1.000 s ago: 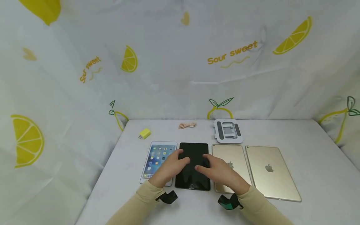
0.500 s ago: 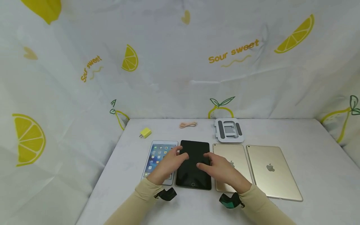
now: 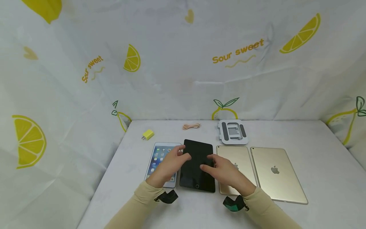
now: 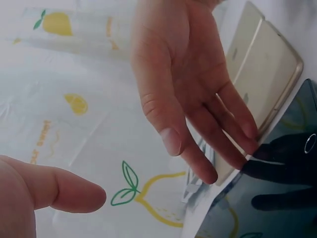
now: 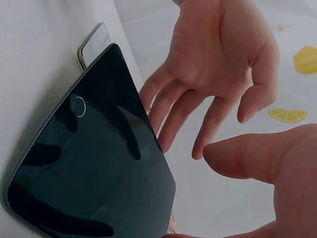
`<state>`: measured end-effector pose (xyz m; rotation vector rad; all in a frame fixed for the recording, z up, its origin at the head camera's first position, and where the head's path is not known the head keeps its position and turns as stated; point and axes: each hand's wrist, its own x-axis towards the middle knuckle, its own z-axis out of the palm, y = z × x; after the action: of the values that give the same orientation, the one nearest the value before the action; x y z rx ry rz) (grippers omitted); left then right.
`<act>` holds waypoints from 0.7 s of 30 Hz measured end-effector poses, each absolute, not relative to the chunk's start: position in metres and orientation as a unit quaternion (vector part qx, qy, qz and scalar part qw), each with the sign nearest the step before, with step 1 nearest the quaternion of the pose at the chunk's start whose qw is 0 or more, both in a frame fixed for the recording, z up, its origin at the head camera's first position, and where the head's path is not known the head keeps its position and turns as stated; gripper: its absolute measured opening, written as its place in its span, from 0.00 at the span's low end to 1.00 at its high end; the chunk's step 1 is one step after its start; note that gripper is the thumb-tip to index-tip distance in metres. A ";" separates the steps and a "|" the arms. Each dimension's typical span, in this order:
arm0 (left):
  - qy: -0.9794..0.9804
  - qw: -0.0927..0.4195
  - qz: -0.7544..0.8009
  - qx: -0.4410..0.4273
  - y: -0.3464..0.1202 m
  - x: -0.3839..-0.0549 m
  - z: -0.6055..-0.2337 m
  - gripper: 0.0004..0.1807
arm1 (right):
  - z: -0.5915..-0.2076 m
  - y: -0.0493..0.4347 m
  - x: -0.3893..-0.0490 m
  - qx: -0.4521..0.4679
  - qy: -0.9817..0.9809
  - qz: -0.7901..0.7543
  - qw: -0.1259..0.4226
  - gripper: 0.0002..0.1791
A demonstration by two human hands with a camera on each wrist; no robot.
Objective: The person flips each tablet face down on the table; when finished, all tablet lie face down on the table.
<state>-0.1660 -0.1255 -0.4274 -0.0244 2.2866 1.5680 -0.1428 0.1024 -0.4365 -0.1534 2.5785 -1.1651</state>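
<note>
A black tablet (image 3: pixel 198 175) with a dark screen and a round home button lies between the hands, its upper left corner raised a little in the head view. My left hand (image 3: pixel 171 163) has its fingers along the tablet's left edge; the right wrist view shows those fingers (image 5: pixel 171 121) fairly straight at the edge, thumb apart. My right hand (image 3: pixel 224 173) is at the right edge. In the left wrist view its extended fingertips (image 4: pixel 242 158) meet the tablet's side, with the thumb clear of the screen. Both forearms wear beige sleeves.
Left of the black tablet lies a white tablet (image 3: pixel 160 156) with app icons lit. Two gold tablets (image 3: pixel 234 152) (image 3: pixel 281 178) lie face down on the right. Behind are a yellow charger plug (image 3: pixel 148 134), a coiled pink cable (image 3: pixel 191 126) and a grey folding stand (image 3: pixel 233 132).
The black tablet's far left corner has risen and the tablet has turned slightly. My left hand has moved a little up and away with that side; the right hand has barely moved.
</note>
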 end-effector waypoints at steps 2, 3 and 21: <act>0.808 0.186 0.559 -0.008 -0.126 -0.165 -0.425 0.39 | -0.437 0.102 -0.143 -0.053 0.899 -0.407 0.153 0.39; 0.806 0.187 0.561 -0.008 -0.127 -0.165 -0.424 0.39 | -0.437 0.102 -0.143 -0.053 0.899 -0.407 0.153 0.39; 0.782 0.180 0.597 -0.001 -0.133 -0.169 -0.416 0.37 | -0.440 0.100 -0.144 -0.046 0.896 -0.417 0.143 0.38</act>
<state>-0.1688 -0.1334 -0.4158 -0.0029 2.2093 1.6874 -0.1441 0.0997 -0.4398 -0.1333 2.5848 -1.2027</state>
